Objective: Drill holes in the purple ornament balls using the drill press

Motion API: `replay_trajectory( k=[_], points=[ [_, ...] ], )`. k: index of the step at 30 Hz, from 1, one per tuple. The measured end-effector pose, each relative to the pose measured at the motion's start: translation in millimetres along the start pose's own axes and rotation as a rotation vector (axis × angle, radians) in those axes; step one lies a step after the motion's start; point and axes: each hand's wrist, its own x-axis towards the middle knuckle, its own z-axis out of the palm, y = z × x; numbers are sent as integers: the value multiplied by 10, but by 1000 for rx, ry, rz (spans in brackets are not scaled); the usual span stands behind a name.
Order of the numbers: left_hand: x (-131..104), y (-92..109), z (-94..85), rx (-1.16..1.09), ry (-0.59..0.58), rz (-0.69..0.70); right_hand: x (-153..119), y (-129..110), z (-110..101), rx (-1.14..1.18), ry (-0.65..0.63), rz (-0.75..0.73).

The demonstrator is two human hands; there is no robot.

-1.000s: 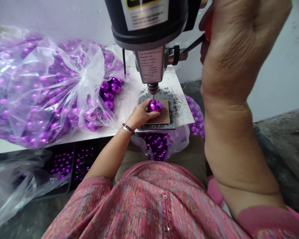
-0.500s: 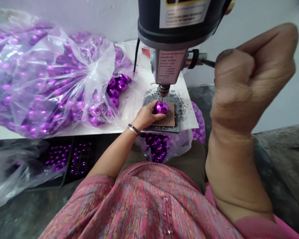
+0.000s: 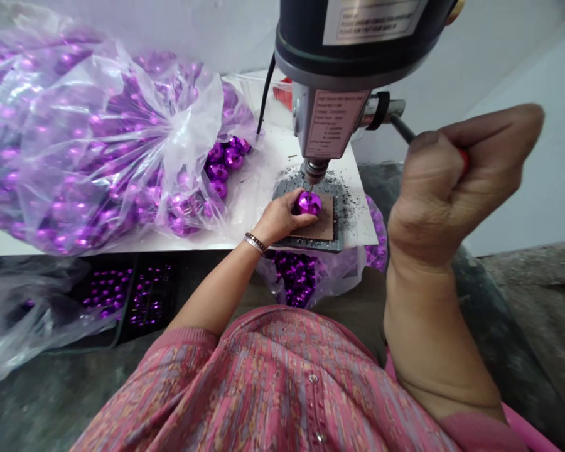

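Note:
My left hand (image 3: 285, 216) grips a shiny purple faceted ball (image 3: 309, 203) between thumb and fingers, on a brown board (image 3: 321, 227) that lies on the drill press's grey base (image 3: 338, 216). Straight above the ball is the drill chuck (image 3: 314, 171), its thin bit reaching the ball's top; whether it has gone in I cannot tell. My right hand (image 3: 452, 182) is closed around the drill press's feed lever (image 3: 402, 128), and a bit of its red end shows between the fingers. The drill press (image 3: 332, 119) has a dark motor housing on top.
A big clear plastic bag of purple balls (image 3: 85, 144) covers the table's left side, with several loose balls (image 3: 218, 171) by its mouth. Dark shavings ring the base on the white table (image 3: 245, 220). Below the edge are an open bag of purple pieces (image 3: 295, 276) and black crates (image 3: 127, 301).
My right hand has pulled the feed lever downward, and the lever slants more steeply. My left hand keeps the ball on the board. The camera view has shifted slightly.

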Motion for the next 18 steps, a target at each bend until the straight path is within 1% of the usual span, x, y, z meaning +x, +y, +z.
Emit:
replay_trajectory(
  k=[3,6,13,16,18],
  points=[
    [4,-30,15,-23,7,-6,-57,68,8,10,38,-44],
    [10,-39,28,-30,19,-22,-116,135,25,20,53,-44],
    [-6,20,43,16,30,-43,-217,308,134,55,110,-52],
    [-18,38,42,44,27,-54,-234,334,160,39,146,-73],
    [-24,41,40,59,33,-57,-273,343,159,22,148,-69]
  ],
)
